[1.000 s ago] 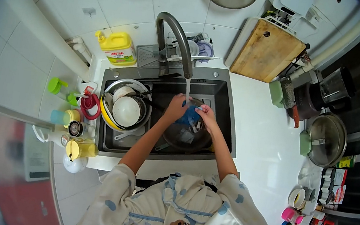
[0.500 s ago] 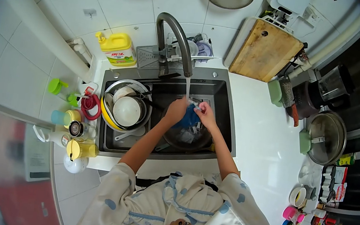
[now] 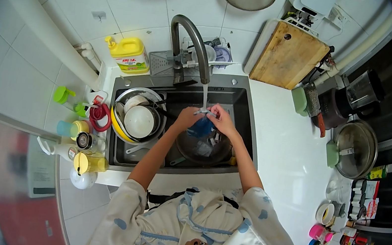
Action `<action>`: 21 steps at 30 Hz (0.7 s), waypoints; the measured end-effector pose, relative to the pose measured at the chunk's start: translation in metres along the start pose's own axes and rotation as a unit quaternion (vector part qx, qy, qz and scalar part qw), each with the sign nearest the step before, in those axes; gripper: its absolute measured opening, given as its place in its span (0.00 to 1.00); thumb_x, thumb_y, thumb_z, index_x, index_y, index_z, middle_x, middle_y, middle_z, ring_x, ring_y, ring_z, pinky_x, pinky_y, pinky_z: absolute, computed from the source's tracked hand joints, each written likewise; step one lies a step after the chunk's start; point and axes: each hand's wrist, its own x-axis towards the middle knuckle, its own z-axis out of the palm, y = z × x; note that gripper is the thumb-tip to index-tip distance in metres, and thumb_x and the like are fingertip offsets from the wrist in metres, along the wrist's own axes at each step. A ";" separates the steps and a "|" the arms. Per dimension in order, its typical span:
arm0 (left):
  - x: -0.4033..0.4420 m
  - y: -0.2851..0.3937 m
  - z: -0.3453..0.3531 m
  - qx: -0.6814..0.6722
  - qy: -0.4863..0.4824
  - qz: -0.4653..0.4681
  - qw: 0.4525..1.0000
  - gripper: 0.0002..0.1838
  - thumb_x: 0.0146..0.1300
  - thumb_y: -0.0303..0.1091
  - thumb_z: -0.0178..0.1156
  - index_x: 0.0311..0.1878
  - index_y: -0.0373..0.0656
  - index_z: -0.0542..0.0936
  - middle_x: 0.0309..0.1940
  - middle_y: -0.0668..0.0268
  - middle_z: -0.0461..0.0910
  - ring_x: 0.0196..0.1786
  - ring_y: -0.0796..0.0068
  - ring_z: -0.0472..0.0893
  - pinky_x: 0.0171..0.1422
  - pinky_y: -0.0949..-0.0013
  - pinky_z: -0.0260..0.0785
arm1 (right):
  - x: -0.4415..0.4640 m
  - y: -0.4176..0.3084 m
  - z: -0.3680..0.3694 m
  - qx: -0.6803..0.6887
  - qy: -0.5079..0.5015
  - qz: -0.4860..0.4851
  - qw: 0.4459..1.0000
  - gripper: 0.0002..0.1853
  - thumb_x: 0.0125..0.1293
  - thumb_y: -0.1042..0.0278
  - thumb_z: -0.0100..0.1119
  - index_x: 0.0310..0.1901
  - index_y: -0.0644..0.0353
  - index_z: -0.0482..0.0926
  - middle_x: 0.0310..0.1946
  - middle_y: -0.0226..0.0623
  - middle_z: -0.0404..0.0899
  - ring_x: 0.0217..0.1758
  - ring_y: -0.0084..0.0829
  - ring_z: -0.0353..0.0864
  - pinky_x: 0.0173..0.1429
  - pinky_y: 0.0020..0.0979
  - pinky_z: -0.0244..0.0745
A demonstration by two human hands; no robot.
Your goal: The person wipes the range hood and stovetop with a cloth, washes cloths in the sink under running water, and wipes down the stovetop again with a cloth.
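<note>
My left hand (image 3: pixel 188 118) and my right hand (image 3: pixel 222 120) are close together under the faucet's running water (image 3: pixel 205 95). Their fingers pinch the pale upper edge of a blue, thin-looking item (image 3: pixel 200 128), whose exact kind I cannot make out. It hangs between and below the hands, over a large dark pan (image 3: pixel 201 159) in the right basin. Several small whitish pieces (image 3: pixel 204 148) lie in the pan. Both hands hide part of the blue item.
Stacked bowls (image 3: pixel 139 121) fill a metal basin on the sink's left side. The grey faucet (image 3: pixel 194 27) arches overhead. A yellow detergent jug (image 3: pixel 130 55) stands behind the sink, a wooden cutting board (image 3: pixel 290 55) leans at the back right, and bottles and jars line the left edge.
My right hand has moved left and slightly up, closer to my left hand. My left hand has shifted slightly left. The blue item's pale edge is now under the water stream.
</note>
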 end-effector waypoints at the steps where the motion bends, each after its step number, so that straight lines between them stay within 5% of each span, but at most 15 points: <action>1: -0.001 0.000 -0.002 0.023 -0.001 0.008 1.000 0.15 0.55 0.42 0.57 0.36 0.38 0.80 0.33 0.54 0.79 0.40 0.52 0.76 0.45 0.58 0.67 | -0.001 -0.006 0.000 -0.071 -0.008 0.003 0.997 0.10 0.57 0.75 0.59 0.33 0.57 0.65 0.27 0.24 0.64 0.30 0.17 0.64 0.34 0.21 0.62; 4: -0.008 0.007 -0.010 0.105 -0.017 0.097 0.990 0.15 0.57 0.41 0.55 0.35 0.37 0.80 0.32 0.53 0.79 0.39 0.51 0.76 0.44 0.58 0.67 | -0.008 0.007 -0.004 -0.144 -0.037 0.008 0.989 0.10 0.57 0.74 0.59 0.34 0.58 0.66 0.25 0.28 0.66 0.27 0.20 0.64 0.34 0.23 0.63; 8: -0.008 0.011 -0.004 0.052 0.003 0.086 0.995 0.15 0.58 0.40 0.54 0.34 0.36 0.80 0.33 0.53 0.79 0.38 0.51 0.76 0.43 0.58 0.67 | -0.022 0.030 -0.002 -0.206 -0.061 0.016 0.976 0.11 0.52 0.73 0.61 0.35 0.59 0.69 0.30 0.37 0.77 0.32 0.35 0.74 0.39 0.31 0.66; 11: -0.007 0.020 -0.008 0.009 0.010 0.063 0.998 0.15 0.58 0.40 0.55 0.35 0.36 0.80 0.32 0.52 0.79 0.38 0.51 0.76 0.43 0.59 0.68 | -0.035 0.051 0.001 -0.391 -0.016 -0.031 0.920 0.11 0.50 0.71 0.63 0.35 0.57 0.73 0.28 0.38 0.77 0.34 0.42 0.75 0.42 0.36 0.66; 13: -0.003 0.015 -0.011 0.000 0.022 0.055 0.998 0.16 0.58 0.42 0.56 0.36 0.37 0.80 0.33 0.49 0.78 0.39 0.51 0.76 0.43 0.60 0.68 | -0.038 0.060 -0.003 -0.301 -0.031 0.163 0.939 0.09 0.52 0.70 0.63 0.35 0.57 0.75 0.24 0.34 0.77 0.30 0.34 0.75 0.38 0.31 0.67; 14: -0.003 0.013 -0.011 0.000 0.022 0.056 0.998 0.16 0.58 0.42 0.56 0.36 0.37 0.80 0.33 0.49 0.78 0.39 0.51 0.76 0.43 0.60 0.68 | -0.040 0.064 -0.006 -0.301 -0.030 0.162 0.939 0.09 0.52 0.70 0.63 0.35 0.57 0.75 0.24 0.34 0.77 0.30 0.34 0.75 0.38 0.31 0.67; 16: -0.005 0.013 -0.015 -0.002 0.072 0.040 0.997 0.17 0.57 0.44 0.57 0.38 0.37 0.80 0.34 0.48 0.77 0.40 0.50 0.77 0.44 0.61 0.68 | -0.040 0.062 -0.013 0.017 0.062 0.190 0.980 0.06 0.56 0.69 0.61 0.32 0.59 0.75 0.23 0.29 0.76 0.27 0.23 0.73 0.33 0.24 0.66; 17: -0.005 0.014 -0.018 -0.001 0.072 0.040 0.997 0.17 0.57 0.44 0.57 0.38 0.37 0.80 0.34 0.48 0.77 0.40 0.50 0.77 0.44 0.61 0.68 | -0.038 0.061 -0.018 0.041 0.064 0.180 0.981 0.06 0.59 0.69 0.59 0.33 0.62 0.75 0.23 0.24 0.73 0.26 0.15 0.69 0.32 0.20 0.65; 21: -0.005 0.013 -0.018 -0.012 0.097 -0.013 0.995 0.19 0.58 0.45 0.58 0.42 0.37 0.79 0.38 0.51 0.78 0.43 0.55 0.77 0.46 0.64 0.68 | -0.025 0.029 -0.026 0.009 0.077 0.142 0.987 0.06 0.61 0.69 0.57 0.33 0.63 0.75 0.24 0.25 0.74 0.27 0.14 0.69 0.31 0.19 0.64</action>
